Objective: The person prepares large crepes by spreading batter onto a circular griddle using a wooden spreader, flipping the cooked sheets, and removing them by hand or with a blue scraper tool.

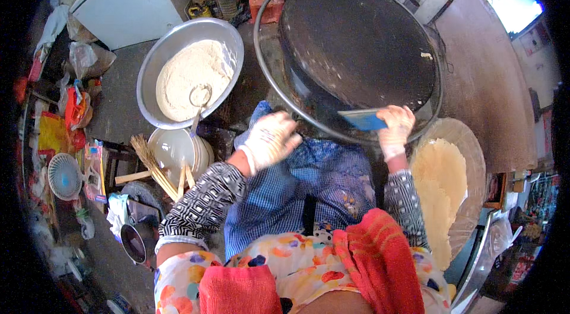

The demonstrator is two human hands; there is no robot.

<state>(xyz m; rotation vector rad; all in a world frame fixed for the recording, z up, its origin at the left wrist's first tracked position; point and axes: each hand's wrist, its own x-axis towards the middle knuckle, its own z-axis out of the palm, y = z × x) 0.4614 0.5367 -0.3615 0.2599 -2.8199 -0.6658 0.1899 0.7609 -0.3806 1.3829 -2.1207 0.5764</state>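
My right hand (396, 126), in a white glove, is closed on a flat blue scraper (363, 119) at the near edge of a large round black griddle (356, 40). A few pale scraps cling to the griddle's dark surface, and a metal ring (261, 55) runs around it. Above my lap, my gloved left hand (272, 140) is smeared by motion, so its fingers cannot be read; no object shows in it. To its left is a wide metal basin (148, 76) of pale batter (184, 91), with a ladle (200, 97) resting in it.
A bucket (199, 156) holding whitish liquid stands below the basin, beside a straw brush (151, 159) and wooden sticks. Thin tan flatbreads (439, 177) lie on a round tray (475, 195) at right. A white chest (127, 5) and bottles stand behind; a brown board (481, 76) is far right.
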